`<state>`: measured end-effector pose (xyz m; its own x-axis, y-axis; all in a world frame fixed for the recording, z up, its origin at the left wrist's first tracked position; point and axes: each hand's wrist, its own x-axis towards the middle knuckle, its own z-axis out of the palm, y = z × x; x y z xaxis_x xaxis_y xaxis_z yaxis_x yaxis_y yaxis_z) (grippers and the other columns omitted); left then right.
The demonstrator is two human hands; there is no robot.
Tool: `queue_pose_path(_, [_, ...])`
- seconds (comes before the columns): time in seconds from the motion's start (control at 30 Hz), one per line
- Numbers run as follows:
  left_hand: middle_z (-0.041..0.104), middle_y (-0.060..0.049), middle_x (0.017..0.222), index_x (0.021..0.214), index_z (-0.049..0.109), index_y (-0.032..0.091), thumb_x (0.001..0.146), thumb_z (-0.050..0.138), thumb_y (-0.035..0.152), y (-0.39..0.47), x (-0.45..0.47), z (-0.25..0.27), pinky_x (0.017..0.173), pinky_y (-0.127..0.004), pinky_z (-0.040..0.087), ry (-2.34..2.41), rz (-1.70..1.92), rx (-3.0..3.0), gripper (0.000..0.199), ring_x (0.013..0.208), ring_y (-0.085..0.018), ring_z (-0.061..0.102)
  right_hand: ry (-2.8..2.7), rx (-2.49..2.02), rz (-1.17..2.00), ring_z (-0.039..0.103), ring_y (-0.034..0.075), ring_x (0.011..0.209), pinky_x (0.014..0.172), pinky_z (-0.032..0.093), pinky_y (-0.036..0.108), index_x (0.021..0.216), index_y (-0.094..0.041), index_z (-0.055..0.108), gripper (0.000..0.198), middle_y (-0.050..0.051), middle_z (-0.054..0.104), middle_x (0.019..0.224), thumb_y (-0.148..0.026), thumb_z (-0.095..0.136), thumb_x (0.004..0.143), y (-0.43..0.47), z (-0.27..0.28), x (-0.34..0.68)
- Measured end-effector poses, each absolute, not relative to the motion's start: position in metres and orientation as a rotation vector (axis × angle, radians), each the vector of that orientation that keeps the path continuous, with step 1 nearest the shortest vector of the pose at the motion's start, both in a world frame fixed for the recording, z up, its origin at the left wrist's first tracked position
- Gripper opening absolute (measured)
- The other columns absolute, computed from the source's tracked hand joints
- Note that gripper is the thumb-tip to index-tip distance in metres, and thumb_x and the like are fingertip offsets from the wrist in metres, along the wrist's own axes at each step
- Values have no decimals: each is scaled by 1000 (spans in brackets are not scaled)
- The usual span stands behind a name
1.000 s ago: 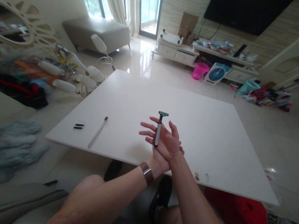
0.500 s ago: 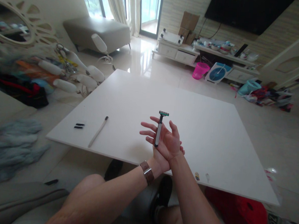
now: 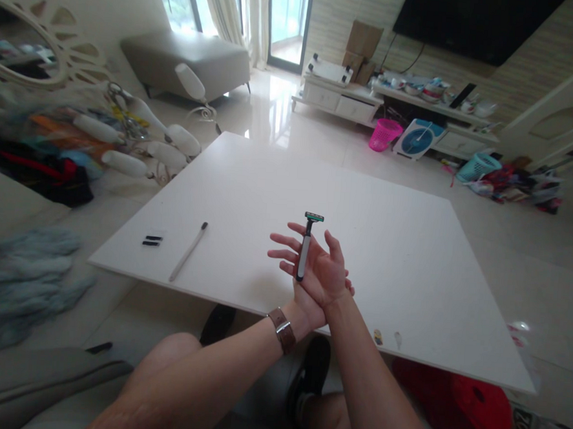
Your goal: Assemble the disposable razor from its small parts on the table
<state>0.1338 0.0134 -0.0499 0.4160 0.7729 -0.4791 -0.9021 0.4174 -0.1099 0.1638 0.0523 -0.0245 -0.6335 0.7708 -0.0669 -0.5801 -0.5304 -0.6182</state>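
My right hand (image 3: 319,268) is palm up over the near edge of the white table (image 3: 410,248), fingers spread toward the left. A razor (image 3: 305,248) with a white and black handle and a green-edged head lies across that palm, head pointing away from me. My left hand (image 3: 304,309), with a brown watch on its wrist, sits under the right wrist and touches it; most of it is hidden. The two forearms cross.
On the table's left part lie a thin white stick with a dark tip (image 3: 187,252) and two small black pieces (image 3: 151,240). A red object (image 3: 454,396) sits under the table's near right side. Clothes and white bottles clutter the left.
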Motion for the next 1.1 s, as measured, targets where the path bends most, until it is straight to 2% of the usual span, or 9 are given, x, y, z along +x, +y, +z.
queue_pose_path(0.27, [65, -11, 73, 73, 60, 14, 81, 56, 28, 14, 133, -46, 68, -38, 53, 414, 1083, -393, 17, 63, -23, 61, -724, -434, 2174, 70, 27, 105, 76, 57, 33, 127, -19, 54, 54, 17, 66, 128, -59, 42, 94, 52, -23, 164])
queue_pose_path(0.47, [64, -11, 71, 71, 60, 14, 83, 52, 30, 13, 132, -40, 66, -38, 53, 441, 1079, -418, 21, 60, -23, 61, -731, -459, 2172, 70, 27, 104, 74, 58, 33, 127, -20, 55, 55, 15, 66, 128, -61, 40, 94, 52, -24, 163])
queue_pose_path(1.1, [66, -11, 76, 75, 62, 13, 80, 58, 29, 13, 133, -49, 70, -37, 53, 378, 1090, -381, 17, 65, -22, 62, -738, -476, 2173, 71, 27, 102, 74, 58, 34, 126, -20, 55, 54, 15, 68, 125, -61, 41, 93, 51, -20, 163])
